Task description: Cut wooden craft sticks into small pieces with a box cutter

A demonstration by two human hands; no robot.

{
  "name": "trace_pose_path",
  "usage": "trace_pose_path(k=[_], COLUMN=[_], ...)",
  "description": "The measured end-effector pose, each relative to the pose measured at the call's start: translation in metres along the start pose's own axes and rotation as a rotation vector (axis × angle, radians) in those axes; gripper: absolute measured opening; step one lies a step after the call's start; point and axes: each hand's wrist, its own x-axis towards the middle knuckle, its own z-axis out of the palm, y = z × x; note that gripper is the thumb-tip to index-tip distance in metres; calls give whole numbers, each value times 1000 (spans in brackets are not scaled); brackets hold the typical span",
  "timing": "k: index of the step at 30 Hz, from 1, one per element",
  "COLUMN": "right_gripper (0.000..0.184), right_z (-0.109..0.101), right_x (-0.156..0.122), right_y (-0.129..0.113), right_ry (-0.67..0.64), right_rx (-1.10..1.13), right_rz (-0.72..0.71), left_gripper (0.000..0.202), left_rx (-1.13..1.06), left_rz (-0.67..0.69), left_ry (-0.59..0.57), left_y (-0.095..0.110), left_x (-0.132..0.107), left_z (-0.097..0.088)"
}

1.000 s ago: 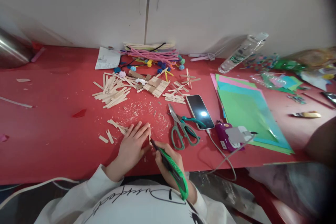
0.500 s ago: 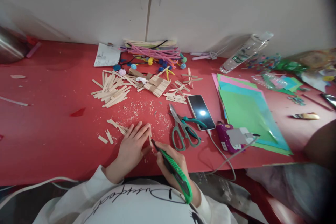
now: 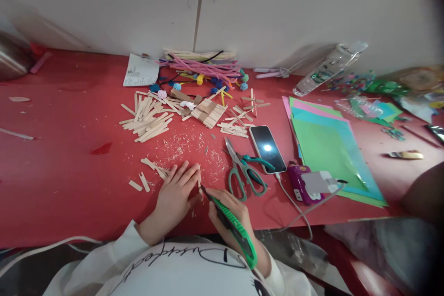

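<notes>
My left hand lies palm down on the red table, holding a short craft stick between its index fingertip and thumb. My right hand is wrapped round a green utility knife. The knife's dark tip meets or nearly meets the stick's lower part; exact contact is too small to tell. Left of my left hand are cut stick pieces, and more sticks lie partly hidden by its fingers. Pale wood shavings are scattered beyond both hands.
Scissors and teal-handled pliers lie right of my hands, beside a phone on a cable. A stick pile, pipe cleaners, coloured paper, a purple box and a tilted bottle surround them.
The view has shifted very slightly. Both hands keep almost the same pose, and the knife stays at the stick's lower part.
</notes>
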Motion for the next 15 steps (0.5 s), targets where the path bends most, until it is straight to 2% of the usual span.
trace_pose_path(k=[7,15], right_gripper=[18,17], right_z=[-4,-6], right_x=[0,-1], right_y=[-6,-4], right_ry=[24,39], right_rx=[89,61], right_rz=[142,87], left_gripper=[45,44], left_rx=[-23,-46], left_rz=[12,0], left_ry=[16,29], left_y=[0,1], left_x=[0,-1], left_z=[-1,-2])
